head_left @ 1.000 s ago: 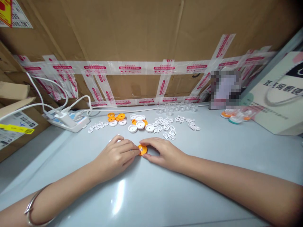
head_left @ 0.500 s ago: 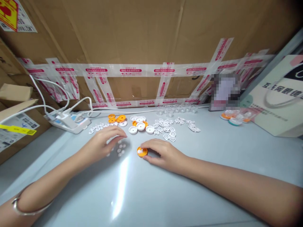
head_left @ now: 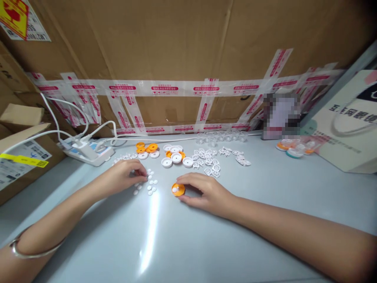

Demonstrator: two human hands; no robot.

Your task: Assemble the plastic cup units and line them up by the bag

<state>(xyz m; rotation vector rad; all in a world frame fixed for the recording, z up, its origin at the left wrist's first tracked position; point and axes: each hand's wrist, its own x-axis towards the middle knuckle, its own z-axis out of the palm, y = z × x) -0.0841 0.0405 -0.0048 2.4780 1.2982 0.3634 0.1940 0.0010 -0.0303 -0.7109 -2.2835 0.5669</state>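
My right hand (head_left: 203, 190) grips an orange round cup-shaped part (head_left: 182, 191) by its rim, resting on the table. Inside that part sits a small white piece (head_left: 175, 189), apparently a gear. My left hand (head_left: 131, 174) is closed in a pinch low over the table, its fingertips at a scatter of small white discs (head_left: 151, 188). Whatever lies between those fingertips, if anything, is too small to make out. Behind the left hand lie more small white parts (head_left: 126, 156), partly covered by it.
White round cups (head_left: 176, 158), orange rings (head_left: 152, 147), white openwork plates (head_left: 208, 161) and clear cups (head_left: 219, 137) line the back. A power strip (head_left: 92, 157) with cables stands left. Rightward are finished-looking round pieces (head_left: 295, 151), a pixelated upright object (head_left: 279, 118) and a paper bag (head_left: 347, 133).
My left hand has moved left and down, from above the table to the small white discs, its fingers closing. The right hand still holds the orange part. The view has shifted slightly.
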